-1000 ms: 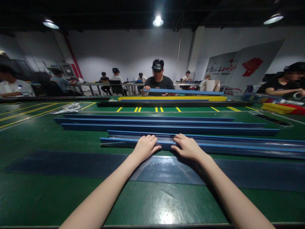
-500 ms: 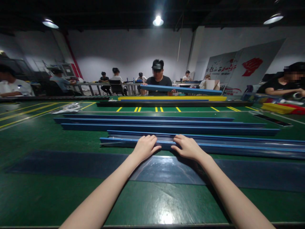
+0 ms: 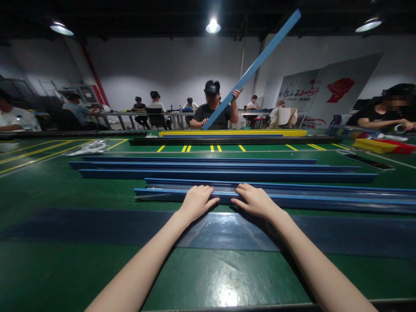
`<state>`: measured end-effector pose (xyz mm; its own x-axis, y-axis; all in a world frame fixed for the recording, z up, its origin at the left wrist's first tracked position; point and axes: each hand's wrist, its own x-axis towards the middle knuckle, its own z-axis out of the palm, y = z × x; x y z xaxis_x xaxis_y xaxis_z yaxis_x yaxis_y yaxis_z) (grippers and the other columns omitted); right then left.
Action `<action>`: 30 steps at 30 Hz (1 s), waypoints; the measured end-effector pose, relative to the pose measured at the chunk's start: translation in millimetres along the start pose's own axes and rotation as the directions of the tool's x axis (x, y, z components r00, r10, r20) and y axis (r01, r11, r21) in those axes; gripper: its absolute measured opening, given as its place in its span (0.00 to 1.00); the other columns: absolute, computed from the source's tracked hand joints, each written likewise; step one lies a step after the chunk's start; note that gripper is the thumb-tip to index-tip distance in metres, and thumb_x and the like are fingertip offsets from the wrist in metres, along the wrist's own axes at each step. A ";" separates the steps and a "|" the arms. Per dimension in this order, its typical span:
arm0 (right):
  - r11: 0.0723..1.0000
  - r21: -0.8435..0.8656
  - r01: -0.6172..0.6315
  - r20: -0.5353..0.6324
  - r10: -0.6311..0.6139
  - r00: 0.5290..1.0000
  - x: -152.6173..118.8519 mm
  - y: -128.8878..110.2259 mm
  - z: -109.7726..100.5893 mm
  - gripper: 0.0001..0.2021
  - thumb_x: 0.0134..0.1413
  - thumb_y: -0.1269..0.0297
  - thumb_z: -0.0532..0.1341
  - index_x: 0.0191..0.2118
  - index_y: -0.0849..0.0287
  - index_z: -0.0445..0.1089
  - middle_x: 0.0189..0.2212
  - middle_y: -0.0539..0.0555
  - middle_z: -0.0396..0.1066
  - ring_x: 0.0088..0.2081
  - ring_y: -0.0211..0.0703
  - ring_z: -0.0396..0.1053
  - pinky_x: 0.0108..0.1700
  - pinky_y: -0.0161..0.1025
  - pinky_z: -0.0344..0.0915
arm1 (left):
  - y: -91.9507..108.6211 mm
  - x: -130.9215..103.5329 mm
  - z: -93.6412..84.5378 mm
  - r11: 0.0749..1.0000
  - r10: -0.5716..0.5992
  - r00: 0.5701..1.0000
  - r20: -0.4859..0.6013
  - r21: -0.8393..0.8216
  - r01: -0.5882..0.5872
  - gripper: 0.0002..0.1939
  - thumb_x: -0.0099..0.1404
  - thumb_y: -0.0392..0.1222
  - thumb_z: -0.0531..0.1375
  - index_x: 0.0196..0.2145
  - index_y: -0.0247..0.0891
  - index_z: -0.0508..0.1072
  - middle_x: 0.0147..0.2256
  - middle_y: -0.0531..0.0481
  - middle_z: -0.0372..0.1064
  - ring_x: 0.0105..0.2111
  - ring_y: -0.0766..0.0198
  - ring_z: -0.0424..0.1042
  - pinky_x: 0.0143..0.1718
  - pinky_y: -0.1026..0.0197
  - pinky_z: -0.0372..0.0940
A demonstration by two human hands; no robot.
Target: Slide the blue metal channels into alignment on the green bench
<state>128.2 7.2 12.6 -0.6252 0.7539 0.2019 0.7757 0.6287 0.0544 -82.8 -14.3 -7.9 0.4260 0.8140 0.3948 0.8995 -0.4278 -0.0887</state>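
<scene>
Left hand [image 3: 197,201]: clamped on rail [image 3: 162,194], fingers over near wall
Right hand [image 3: 256,200]: likewise; best pinch evenly
Sheet [image 3: 113,225]: toward bench [image 3: 97,264]'s front edge

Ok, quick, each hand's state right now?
Left hand: on the nearest blue channel, thumb spread; whether it's gripping can't be told.
Right hand: on the same channel, thumb also spread; grip can't be told.
</scene>
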 end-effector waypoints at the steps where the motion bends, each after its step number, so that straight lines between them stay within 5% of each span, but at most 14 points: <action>1: 1.000 -0.001 -0.005 0.003 0.005 1.000 0.4 -0.1 0.0 0.18 0.57 0.53 0.46 0.36 0.60 0.66 0.37 0.56 0.66 0.42 0.43 0.63 0.36 0.35 0.58 | -0.8 0.3 -0.4 1.000 0.004 1.000 0.008 -0.011 -0.004 0.16 0.63 0.52 0.47 0.34 0.37 0.66 0.34 0.50 0.69 0.35 0.61 0.66 0.35 0.61 0.56; 20: 0.999 0.042 -0.020 0.058 0.018 0.998 6.5 -5.1 -6.3 0.22 0.57 0.51 0.44 0.34 0.59 0.70 0.33 0.55 0.68 0.36 0.40 0.65 0.33 0.33 0.54 | -21.0 -5.2 -6.2 0.964 0.099 0.995 -0.006 -0.246 -0.098 0.13 0.65 0.44 0.47 0.40 0.38 0.67 0.37 0.49 0.70 0.38 0.64 0.68 0.39 0.63 0.60; 30: 0.998 -0.008 0.064 0.075 -0.064 0.995 24.0 -14.0 -6.6 0.23 0.56 0.49 0.45 0.35 0.60 0.69 0.32 0.55 0.69 0.33 0.41 0.66 0.31 0.33 0.53 | -54.5 -22.2 -19.7 0.957 -0.038 0.998 0.057 -0.287 0.053 0.11 0.60 0.50 0.53 0.35 0.41 0.67 0.36 0.52 0.70 0.36 0.63 0.69 0.36 0.65 0.59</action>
<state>102.9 15.2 23.1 -0.6779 0.7246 0.1242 0.7345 0.6745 0.0746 -143.1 -16.8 6.2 0.3966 0.8508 0.3448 0.8552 -0.4789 0.1981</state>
